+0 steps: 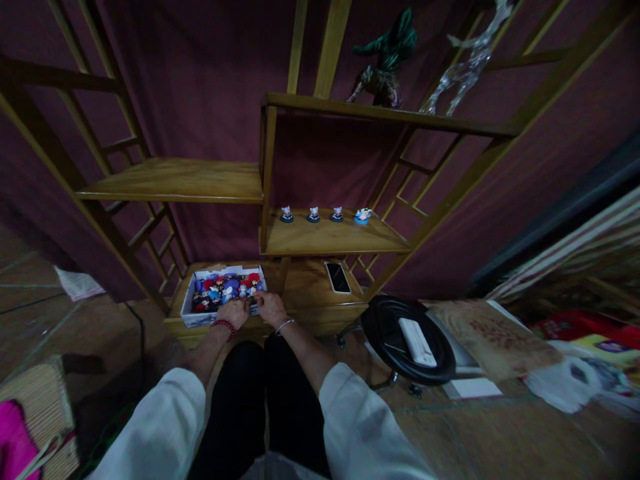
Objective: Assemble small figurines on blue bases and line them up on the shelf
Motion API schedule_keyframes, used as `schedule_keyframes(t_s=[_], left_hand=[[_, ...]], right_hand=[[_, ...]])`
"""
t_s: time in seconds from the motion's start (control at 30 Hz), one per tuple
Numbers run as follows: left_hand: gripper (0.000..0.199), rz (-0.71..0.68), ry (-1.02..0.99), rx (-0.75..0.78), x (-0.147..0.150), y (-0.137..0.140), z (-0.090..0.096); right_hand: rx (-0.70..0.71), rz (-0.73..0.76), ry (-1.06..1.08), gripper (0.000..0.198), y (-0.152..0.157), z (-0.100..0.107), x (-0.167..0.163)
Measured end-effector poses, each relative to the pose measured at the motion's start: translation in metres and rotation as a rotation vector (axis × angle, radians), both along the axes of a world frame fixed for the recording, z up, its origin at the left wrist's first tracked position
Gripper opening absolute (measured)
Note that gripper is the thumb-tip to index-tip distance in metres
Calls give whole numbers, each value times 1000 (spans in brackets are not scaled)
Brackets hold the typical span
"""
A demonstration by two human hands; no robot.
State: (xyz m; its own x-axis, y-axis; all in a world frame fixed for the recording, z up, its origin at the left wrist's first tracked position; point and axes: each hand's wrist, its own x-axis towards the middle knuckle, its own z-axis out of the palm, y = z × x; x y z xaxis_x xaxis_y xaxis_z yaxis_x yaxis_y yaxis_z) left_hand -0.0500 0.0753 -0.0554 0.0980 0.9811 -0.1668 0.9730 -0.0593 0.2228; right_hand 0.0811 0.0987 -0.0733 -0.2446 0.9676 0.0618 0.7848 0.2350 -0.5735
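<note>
A white cardboard box [189,303] full of small colourful figurines [230,288] stands on the low left shelf of a wooden rack. Over its front right rim, my left hand [233,311] has its fingers curled closed, a red bead bracelet at the wrist. Close beside it, my right hand [271,309] is closed too, fingertips meeting near the left hand's. Whatever small thing lies between the fingers cannot be made out. Several figurines stand in a row on the shelf above, among them a pink-and-black one [313,214] and a blue-based one [363,215].
A phone [338,277] lies on the low shelf right of the box. To the right, a black round stool [383,327] carries a white package [417,342]. A green-and-brown statue [387,57] and a clear deer-like figure [465,67] stand on the upper shelf.
</note>
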Motion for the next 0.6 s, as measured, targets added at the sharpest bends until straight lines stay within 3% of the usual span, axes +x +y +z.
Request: schedule_keyframes(t_s=[0.2,0.43,0.6], left_hand=[[43,86,8,-126,-18,8,-7],[36,170,0,-186,-35,21,-13],[49,203,-12,-211,-36,24,-9]], right_hand=[[2,3,-50,26,8,-7,-4],[-57,28,-102,26,18,-8,-10],[-40,27,-165,23,25,-13,-15]])
